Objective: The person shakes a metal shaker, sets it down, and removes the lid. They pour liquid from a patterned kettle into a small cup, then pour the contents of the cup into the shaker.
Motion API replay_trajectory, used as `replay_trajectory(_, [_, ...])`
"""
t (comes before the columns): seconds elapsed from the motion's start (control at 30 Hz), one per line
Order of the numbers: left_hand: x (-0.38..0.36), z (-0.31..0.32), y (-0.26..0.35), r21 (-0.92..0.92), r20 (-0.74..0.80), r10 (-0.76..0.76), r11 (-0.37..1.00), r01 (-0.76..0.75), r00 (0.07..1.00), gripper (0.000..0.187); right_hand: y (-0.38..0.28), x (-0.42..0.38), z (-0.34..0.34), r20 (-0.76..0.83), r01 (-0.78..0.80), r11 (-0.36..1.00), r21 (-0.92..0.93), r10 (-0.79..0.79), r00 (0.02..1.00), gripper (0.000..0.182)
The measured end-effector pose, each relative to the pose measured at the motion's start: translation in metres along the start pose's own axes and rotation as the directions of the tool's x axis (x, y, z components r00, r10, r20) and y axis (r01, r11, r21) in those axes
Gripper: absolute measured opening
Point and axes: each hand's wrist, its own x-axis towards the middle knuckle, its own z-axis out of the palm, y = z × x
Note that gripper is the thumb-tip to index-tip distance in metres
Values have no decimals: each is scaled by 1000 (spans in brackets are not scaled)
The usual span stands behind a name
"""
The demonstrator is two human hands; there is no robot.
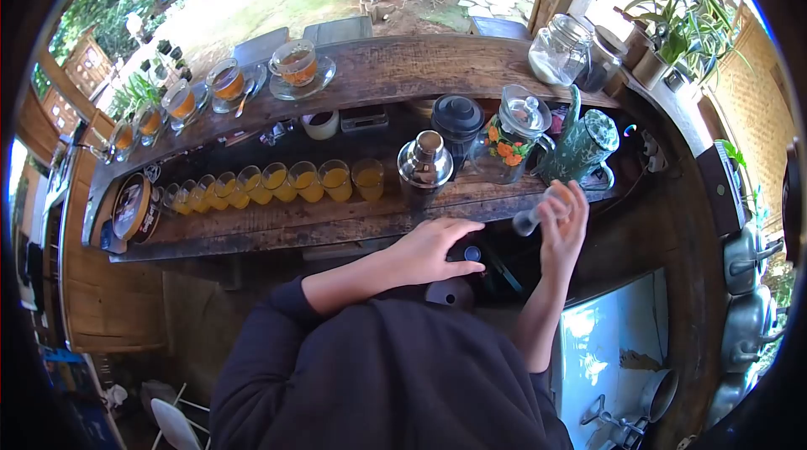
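My right hand [565, 227] has its fingers wrapped round a small clear glass [527, 221], tilted over the counter's front edge. My left hand [433, 252] holds nothing. Its thumb and fingers are spread, just below a steel cocktail shaker [425, 162] and apart from it. Right of the shaker stand a dark lidded jug [457, 120], a glass pitcher with orange flowers [504, 149] and a green speckled enamel pot [588, 147]. A row of several glasses of yellow-orange drink [306, 184] lines the lower counter [336, 227] to the left.
Several glass cups of amber drink [296, 68] on saucers stand along the raised bar shelf [403, 71]. Lidded glass jars [559, 50] and potted plants [664, 42] are at the back right. A metal sink [618, 315] with pots lies at the lower right.
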Motion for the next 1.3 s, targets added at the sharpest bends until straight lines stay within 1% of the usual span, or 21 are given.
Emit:
replay_trajectory(0.03, [-8,-5,-3,1,-4,-8,1000,8,1000,53,22,15,-12,-85,-14,1000,-14,13,996,53])
replay_trajectory(0.1, [-26,-15,-11,-279,175,-190,931,234,966,50,56,36,-29,-133,-27,995,-101,13,991,53])
replay_trajectory(0.13, [-38,-18,-19,-311,195,-232,907,284,953,47,72,45,-34,-162,-41,986,-161,14,987,55])
replay_trajectory(0.3, [-102,-41,-46,-397,35,-468,805,442,883,39,138,70,-41,-163,-19,945,-327,-37,986,57])
replay_trajectory(0.37, [-125,-58,-49,-458,-72,-584,739,494,808,35,144,71,-39,-179,-52,935,-352,-12,984,59])
replay_trajectory(0.43, [-145,-74,-55,-522,-163,-622,713,468,766,32,150,71,-39,-181,-62,957,-285,10,983,60])
replay_trajectory(0.5, [-160,-93,-65,-581,-305,-590,737,345,748,31,155,69,-42,-190,-67,959,-274,14,982,64])
replay_trajectory(0.63, [-176,-138,-77,-586,-471,-596,763,274,651,25,164,62,-47,-188,-79,935,-347,13,982,71])
replay_trajectory(0.7, [-178,-161,-82,-598,-487,-609,755,269,626,24,160,56,-46,-184,-67,949,-309,9,983,76])
replay_trajectory(0.77, [-173,-180,-91,-686,-451,-718,659,309,531,26,156,48,-50,-197,21,859,-511,-141,970,79])
replay_trajectory(0.8, [-165,-187,-95,-681,-450,-723,657,323,524,27,148,44,-48,-299,-36,890,-455,-115,947,83])
replay_trajectory(0.87, [-143,-186,-145,-530,-531,-518,820,214,670,32,105,35,-22,-502,-64,961,-270,-84,861,71])
replay_trajectory(0.93, [-104,-203,-142,-636,-395,-645,706,312,655,54,42,28,28,-587,-63,969,-239,-93,804,63])
replay_trajectory(1.0, [-71,-216,-158,-633,-439,-650,714,301,620,59,1,27,74,-425,425,850,-313,-525,738,55])
replay_trajectory(1.03, [-58,-225,-162,-628,-434,-641,719,298,633,59,-21,24,103,-292,594,803,-53,-581,760,54])
replay_trajectory(1.07, [-48,-235,-165,-707,-365,-703,636,310,610,61,-40,19,135,-170,677,700,229,-656,736,53])
replay_trajectory(1.13, [-35,-248,-183,-832,-238,-756,482,273,609,66,-62,7,205,46,674,644,363,-735,677,54])
replay_trajectory(1.17, [-33,-255,-184,-828,-233,-746,488,275,624,66,-60,6,234,173,646,667,372,-733,657,53])
replay_trajectory(1.2, [-31,-260,-184,-885,-177,-761,400,236,625,66,-63,7,262,332,632,752,187,-654,680,53])
replay_trajectory(1.23, [-30,-266,-184,-932,-119,-770,305,198,628,66,-54,14,288,429,542,830,131,-540,724,55])
replay_trajectory(1.3, [-27,-270,-191,-952,-107,-764,263,156,636,71,-37,29,335,489,159,987,13,-145,860,56])
